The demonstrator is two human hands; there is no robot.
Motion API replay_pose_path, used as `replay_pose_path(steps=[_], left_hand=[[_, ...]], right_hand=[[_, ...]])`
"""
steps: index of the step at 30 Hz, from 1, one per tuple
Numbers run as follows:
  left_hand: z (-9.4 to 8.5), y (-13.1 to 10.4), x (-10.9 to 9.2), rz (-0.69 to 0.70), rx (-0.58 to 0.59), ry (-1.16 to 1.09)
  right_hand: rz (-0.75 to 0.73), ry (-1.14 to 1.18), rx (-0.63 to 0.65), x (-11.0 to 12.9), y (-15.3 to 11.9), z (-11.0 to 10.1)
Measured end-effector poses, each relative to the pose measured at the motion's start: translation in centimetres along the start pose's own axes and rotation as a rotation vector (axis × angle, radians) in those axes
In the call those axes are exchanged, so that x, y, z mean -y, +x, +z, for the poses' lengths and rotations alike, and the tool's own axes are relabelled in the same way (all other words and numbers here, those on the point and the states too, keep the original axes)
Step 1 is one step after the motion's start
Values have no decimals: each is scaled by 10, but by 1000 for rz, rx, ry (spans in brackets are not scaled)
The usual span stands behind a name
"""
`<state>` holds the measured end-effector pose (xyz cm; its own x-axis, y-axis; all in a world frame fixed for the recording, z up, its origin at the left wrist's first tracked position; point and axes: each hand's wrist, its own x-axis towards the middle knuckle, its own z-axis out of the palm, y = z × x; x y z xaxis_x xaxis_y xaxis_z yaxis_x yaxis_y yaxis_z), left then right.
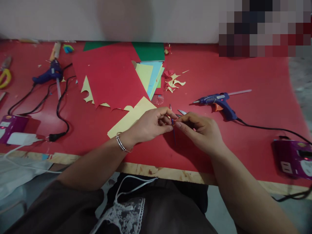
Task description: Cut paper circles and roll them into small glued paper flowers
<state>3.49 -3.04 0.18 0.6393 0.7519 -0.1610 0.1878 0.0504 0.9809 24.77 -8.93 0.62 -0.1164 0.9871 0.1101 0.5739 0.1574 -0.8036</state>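
Head view: left hand, right hand apparently pinching a bluish strip.

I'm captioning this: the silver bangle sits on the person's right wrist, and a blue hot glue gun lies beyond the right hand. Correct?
Not quite: the head view shows the silver bangle on the left wrist, not the right. The blue hot glue gun does lie beyond the right hand.
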Motion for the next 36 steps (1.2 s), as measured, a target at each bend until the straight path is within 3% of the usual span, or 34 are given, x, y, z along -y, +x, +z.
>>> replay_pose_path(steps=[4, 9, 14, 18, 23, 31, 36], left_hand=[[-8, 1, -2, -64, -27, -133], [-19, 4, 1, -75, -232, -277], [-16, 5, 4, -102, -203, -405], [-11, 4, 4, -106, -177, -407], [-11, 4, 5, -99, -192, -421], [-12, 6, 4, -128, -269, -441], [-13, 5, 4, -115, -265, -437]], right_hand=[[-28, -32, -89, -1, -1, 2], [-98, -109, -137, -4, -2, 5], [-56, -169, -278, -5, -4, 0], [-27, -155, -305, -4, -4, -4], [-42, -213, -241, -8, -2, -4], [18, -491, 61, -14, 0, 14], [104, -578, 89, -8, 0, 11]])
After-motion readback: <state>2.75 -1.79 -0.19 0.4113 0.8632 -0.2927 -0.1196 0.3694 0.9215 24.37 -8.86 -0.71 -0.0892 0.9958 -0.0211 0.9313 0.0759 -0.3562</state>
